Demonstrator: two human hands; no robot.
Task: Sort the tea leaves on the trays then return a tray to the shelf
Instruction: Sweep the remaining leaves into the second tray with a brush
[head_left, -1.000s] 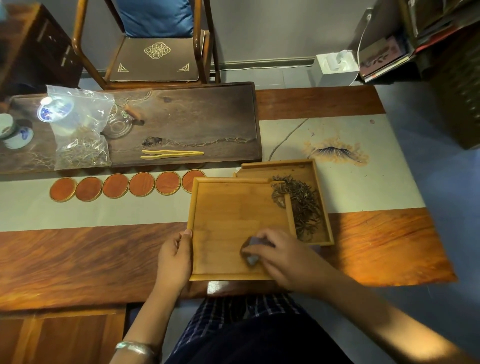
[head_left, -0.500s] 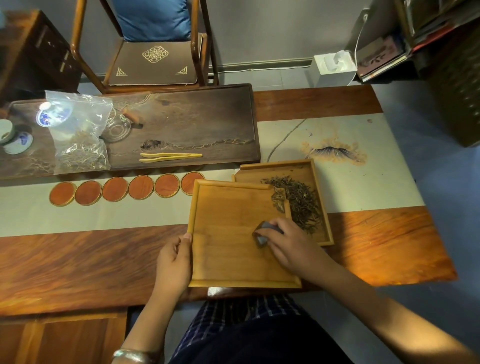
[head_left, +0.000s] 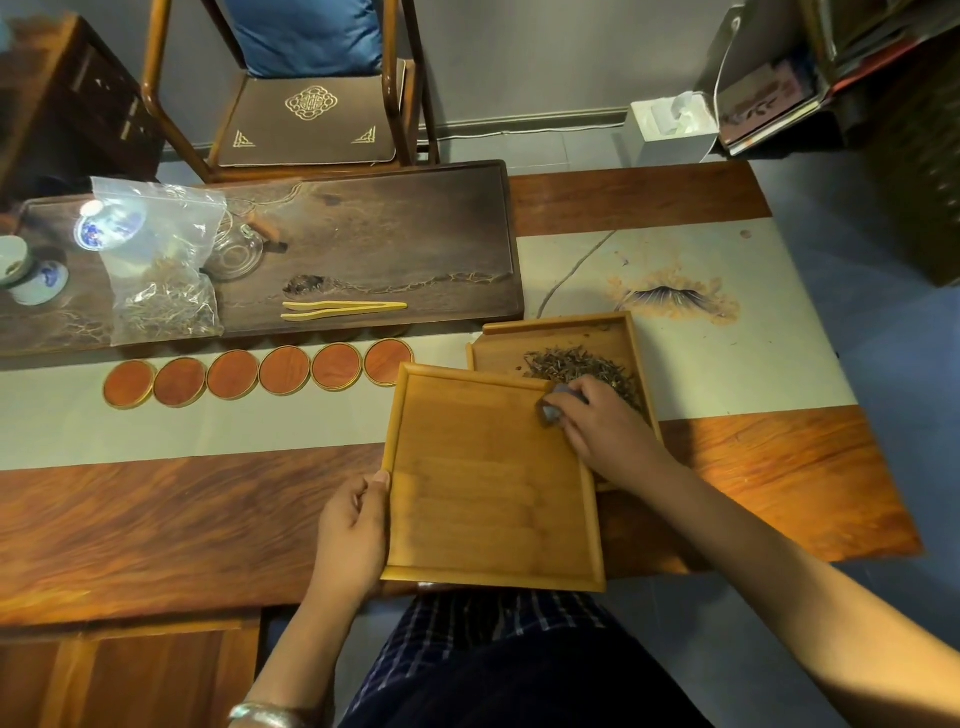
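A bare bamboo tray (head_left: 483, 483) lies tilted over the near left part of a second bamboo tray (head_left: 558, 332). Dark tea leaves (head_left: 582, 366) are heaped in the second tray. My left hand (head_left: 353, 530) grips the upper tray's left rim near its front corner. My right hand (head_left: 602, 431) is closed on a small grey brush-like piece (head_left: 553, 410), pressed at the upper tray's far right corner, right beside the leaves. No shelf is in view.
A dark wooden tea board (head_left: 395, 244) at the back holds bamboo tongs (head_left: 340, 310), a plastic bag of leaves (head_left: 161, 270), a glass pitcher (head_left: 236, 254) and porcelain cups (head_left: 31, 273). Several round red coasters (head_left: 260, 371) line the pale runner (head_left: 717, 364). A chair (head_left: 306, 104) stands behind.
My right hand swept the grey piece from the upper tray's near middle up to its far right corner. The leaves went off the upper tray into the second one. The left hand kept its grip.
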